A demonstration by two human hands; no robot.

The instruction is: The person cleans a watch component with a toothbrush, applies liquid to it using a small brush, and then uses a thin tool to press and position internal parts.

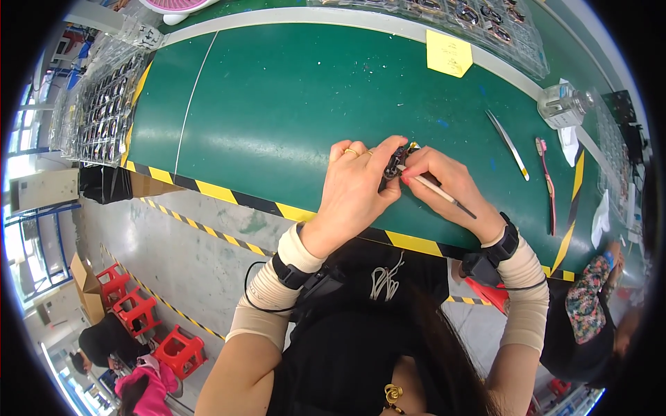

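Left hand (354, 191) fingers pinch small dark part (394, 163) just above the green worktop (277, 111) near edge, right hand (444, 187) fingers grip thin brush (437, 189) — hard stroke could likely dislodge part, dropping it floorward.

Tweezers (508, 143), toothbrush (547, 182), yellow note (449, 53), glass bottle (560, 106).

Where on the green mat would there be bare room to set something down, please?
The widest bare patch of the green mat lies left of the hands, between the parts trays and the yellow note. It is crowded on the right, around the tweezers, pink brush and glass bottle, and where the left hand and right hand work on a small dark part.
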